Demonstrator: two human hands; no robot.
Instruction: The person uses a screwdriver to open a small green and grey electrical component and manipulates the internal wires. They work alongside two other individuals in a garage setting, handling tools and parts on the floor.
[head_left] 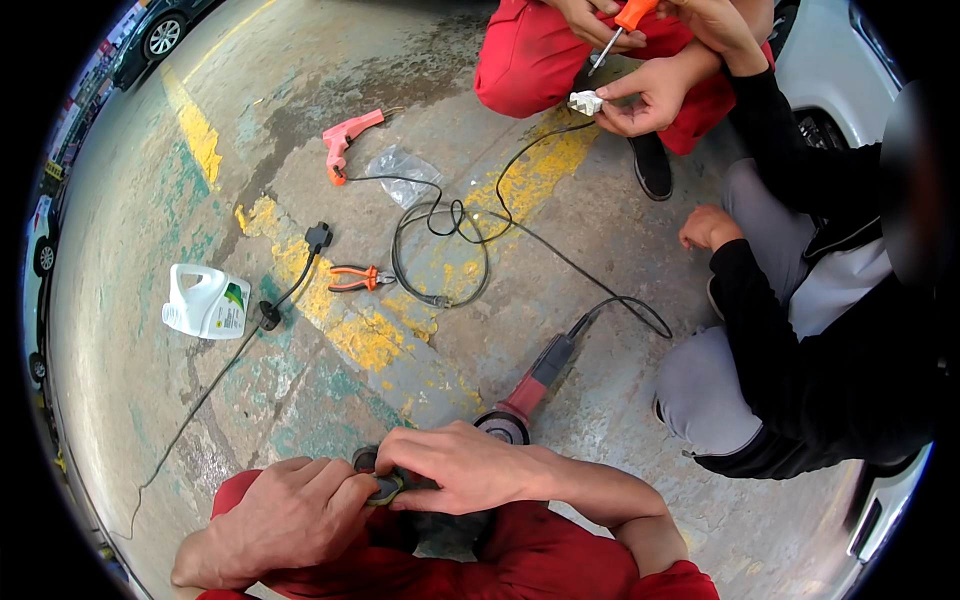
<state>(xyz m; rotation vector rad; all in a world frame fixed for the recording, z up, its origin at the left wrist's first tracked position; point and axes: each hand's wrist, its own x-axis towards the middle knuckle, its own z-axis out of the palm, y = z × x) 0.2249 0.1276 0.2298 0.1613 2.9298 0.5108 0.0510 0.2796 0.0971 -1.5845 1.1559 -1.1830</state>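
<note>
Both of my hands meet over my red trousers, around a small dark green-grey piece [386,488] whose kind I cannot make out. My left hand [295,508] is closed on its left side, with the thumb near the right hand's fingertips. My right hand [455,468] grips it from the other side, fingers curled over the top. A dark rounded part [365,459] shows just beyond the fingers; whether it belongs to the held piece I cannot tell. Right past my right hand lies a red and black angle grinder [527,392] on the floor, its disc end toward me.
Orange-handled pliers [355,278], a coiled black cable [397,262], a pink soldering gun [347,143] and a clear plastic bag [400,178] lie ahead. A white jug [207,302] stands left, beside a black socket cord [318,237]. Two people crouch opposite; their hands hold a screwdriver [634,14] and white plug [585,103].
</note>
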